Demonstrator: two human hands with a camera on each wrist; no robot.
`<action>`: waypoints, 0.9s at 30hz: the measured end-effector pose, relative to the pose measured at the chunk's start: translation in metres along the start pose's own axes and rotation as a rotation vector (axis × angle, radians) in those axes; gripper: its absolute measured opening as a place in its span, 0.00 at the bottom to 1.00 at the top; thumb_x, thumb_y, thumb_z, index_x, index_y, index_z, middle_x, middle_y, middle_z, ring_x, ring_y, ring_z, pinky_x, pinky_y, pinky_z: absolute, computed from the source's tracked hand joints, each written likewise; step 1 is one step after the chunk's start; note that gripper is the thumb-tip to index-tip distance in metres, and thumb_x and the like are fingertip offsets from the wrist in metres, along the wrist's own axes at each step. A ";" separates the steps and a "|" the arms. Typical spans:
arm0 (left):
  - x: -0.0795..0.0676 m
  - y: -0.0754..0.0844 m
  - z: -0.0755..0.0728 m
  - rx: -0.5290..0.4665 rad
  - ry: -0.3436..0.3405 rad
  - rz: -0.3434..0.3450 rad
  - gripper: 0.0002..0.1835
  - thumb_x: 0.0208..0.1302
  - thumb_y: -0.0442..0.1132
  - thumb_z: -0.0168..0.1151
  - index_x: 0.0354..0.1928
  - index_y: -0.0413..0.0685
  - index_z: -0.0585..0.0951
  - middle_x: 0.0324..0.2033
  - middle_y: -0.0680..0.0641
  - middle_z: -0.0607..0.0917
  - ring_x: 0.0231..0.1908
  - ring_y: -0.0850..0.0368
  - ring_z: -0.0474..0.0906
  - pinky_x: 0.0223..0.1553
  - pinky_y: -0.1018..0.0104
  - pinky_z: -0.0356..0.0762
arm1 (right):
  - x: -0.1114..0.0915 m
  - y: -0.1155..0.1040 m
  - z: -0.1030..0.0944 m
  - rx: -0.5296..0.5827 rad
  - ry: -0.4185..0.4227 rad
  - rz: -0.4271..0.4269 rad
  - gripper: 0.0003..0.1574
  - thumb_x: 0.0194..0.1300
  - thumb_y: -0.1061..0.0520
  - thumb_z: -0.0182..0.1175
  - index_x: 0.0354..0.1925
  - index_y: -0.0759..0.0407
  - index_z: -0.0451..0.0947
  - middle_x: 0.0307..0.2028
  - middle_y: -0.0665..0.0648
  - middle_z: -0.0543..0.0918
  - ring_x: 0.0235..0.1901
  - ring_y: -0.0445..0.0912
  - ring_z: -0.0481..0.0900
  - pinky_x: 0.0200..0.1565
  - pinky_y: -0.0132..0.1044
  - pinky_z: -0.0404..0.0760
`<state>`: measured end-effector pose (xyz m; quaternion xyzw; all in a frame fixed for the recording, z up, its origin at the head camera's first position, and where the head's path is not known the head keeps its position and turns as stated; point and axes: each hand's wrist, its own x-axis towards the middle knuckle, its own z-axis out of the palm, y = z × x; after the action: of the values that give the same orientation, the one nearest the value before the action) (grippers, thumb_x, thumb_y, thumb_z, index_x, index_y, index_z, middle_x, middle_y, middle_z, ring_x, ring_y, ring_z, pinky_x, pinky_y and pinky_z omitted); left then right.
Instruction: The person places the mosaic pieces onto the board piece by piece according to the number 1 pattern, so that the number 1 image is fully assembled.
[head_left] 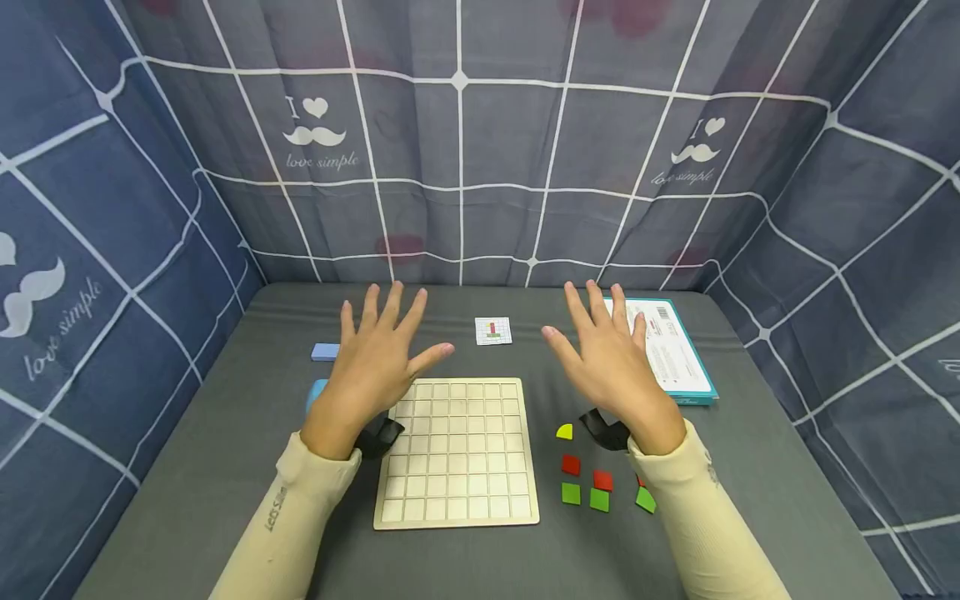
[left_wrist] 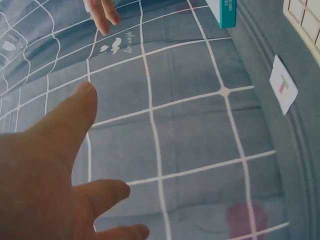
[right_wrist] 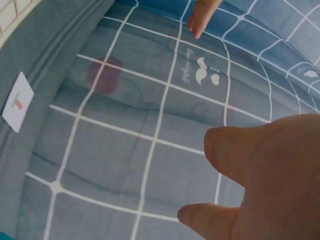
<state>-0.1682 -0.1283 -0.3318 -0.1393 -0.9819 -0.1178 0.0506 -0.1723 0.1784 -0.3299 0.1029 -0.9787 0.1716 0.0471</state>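
Both hands hover over the table with fingers spread and hold nothing. My left hand [head_left: 373, 364] is above the upper left corner of a wooden grid board [head_left: 457, 454]. On the other side, my right hand [head_left: 611, 358] overlaps the white-and-teal box in the head view. Between and beyond them lies a small pattern card [head_left: 492, 331] with a red and green figure. Below the right hand are a yellow quarter-round piece [head_left: 565, 432], red pieces [head_left: 571, 465] and green pieces [head_left: 571, 493]; the right forearm partly covers one red piece.
The white-and-teal box [head_left: 678, 350] lies at the back right. At the left are a light blue block [head_left: 325, 352] and another blue object [head_left: 316, 392], partly hidden by the left hand. Grid-patterned curtains [head_left: 495, 150] enclose the grey table [head_left: 225, 467] at the back and sides.
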 end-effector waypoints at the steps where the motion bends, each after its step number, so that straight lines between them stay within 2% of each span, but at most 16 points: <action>1: -0.001 0.000 0.003 -0.012 -0.002 -0.008 0.48 0.72 0.73 0.45 0.83 0.54 0.50 0.80 0.36 0.46 0.77 0.31 0.33 0.70 0.30 0.29 | -0.002 0.003 0.001 0.004 0.007 -0.002 0.50 0.76 0.25 0.36 0.83 0.46 0.42 0.81 0.62 0.41 0.78 0.60 0.24 0.67 0.73 0.29; 4: -0.007 -0.004 0.014 -0.051 0.004 -0.026 0.45 0.74 0.68 0.50 0.81 0.50 0.56 0.78 0.33 0.52 0.77 0.29 0.39 0.71 0.30 0.33 | -0.008 0.013 0.008 0.041 0.072 -0.020 0.47 0.77 0.29 0.45 0.82 0.48 0.51 0.80 0.64 0.48 0.79 0.61 0.31 0.69 0.73 0.35; 8: -0.021 -0.016 0.038 -0.092 0.060 0.007 0.36 0.74 0.59 0.59 0.74 0.43 0.70 0.69 0.31 0.70 0.72 0.28 0.57 0.71 0.30 0.41 | -0.021 0.031 0.024 0.147 0.222 -0.084 0.38 0.73 0.43 0.62 0.75 0.54 0.68 0.74 0.64 0.64 0.76 0.63 0.52 0.68 0.68 0.54; 11: -0.034 -0.029 0.057 -0.143 0.139 0.055 0.29 0.71 0.50 0.66 0.67 0.41 0.78 0.59 0.34 0.81 0.63 0.32 0.72 0.69 0.31 0.52 | -0.031 0.048 0.039 0.216 0.297 -0.128 0.31 0.69 0.53 0.69 0.67 0.57 0.77 0.65 0.62 0.76 0.67 0.61 0.70 0.60 0.64 0.69; 14: -0.049 -0.043 0.075 -0.213 0.208 0.083 0.23 0.67 0.42 0.70 0.61 0.40 0.83 0.51 0.37 0.86 0.53 0.37 0.80 0.60 0.37 0.70 | -0.039 0.062 0.059 0.253 0.297 -0.153 0.23 0.66 0.57 0.71 0.59 0.58 0.84 0.53 0.59 0.83 0.51 0.56 0.81 0.49 0.57 0.79; 16: -0.057 -0.051 0.085 -0.254 0.237 0.091 0.21 0.66 0.38 0.72 0.59 0.40 0.84 0.47 0.39 0.87 0.48 0.39 0.82 0.52 0.42 0.78 | -0.043 0.069 0.075 0.266 0.265 -0.158 0.20 0.64 0.58 0.73 0.54 0.57 0.87 0.46 0.56 0.84 0.42 0.51 0.82 0.42 0.51 0.81; 19: -0.066 -0.057 0.099 -0.294 0.257 0.081 0.19 0.64 0.35 0.72 0.57 0.40 0.86 0.43 0.41 0.87 0.43 0.44 0.83 0.41 0.50 0.81 | -0.048 0.077 0.097 0.272 0.202 -0.156 0.17 0.62 0.59 0.74 0.50 0.58 0.88 0.38 0.51 0.84 0.32 0.44 0.79 0.35 0.40 0.80; 22: -0.072 -0.059 0.111 -0.323 0.238 0.058 0.19 0.64 0.34 0.73 0.56 0.41 0.86 0.37 0.45 0.85 0.35 0.52 0.79 0.34 0.58 0.78 | -0.052 0.082 0.114 0.270 0.152 -0.131 0.15 0.61 0.58 0.75 0.48 0.58 0.89 0.31 0.47 0.80 0.27 0.39 0.72 0.30 0.35 0.73; 27: -0.080 -0.061 0.120 -0.338 0.149 -0.013 0.16 0.64 0.36 0.73 0.54 0.45 0.88 0.25 0.54 0.76 0.23 0.62 0.65 0.24 0.66 0.65 | -0.056 0.090 0.131 0.281 0.121 -0.082 0.13 0.59 0.59 0.76 0.44 0.57 0.90 0.25 0.44 0.74 0.24 0.39 0.67 0.28 0.34 0.67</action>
<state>-0.1174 -0.1762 -0.4718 -0.1305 -0.9425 -0.2915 0.0983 -0.1450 0.2262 -0.4890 0.1377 -0.9354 0.3106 0.0981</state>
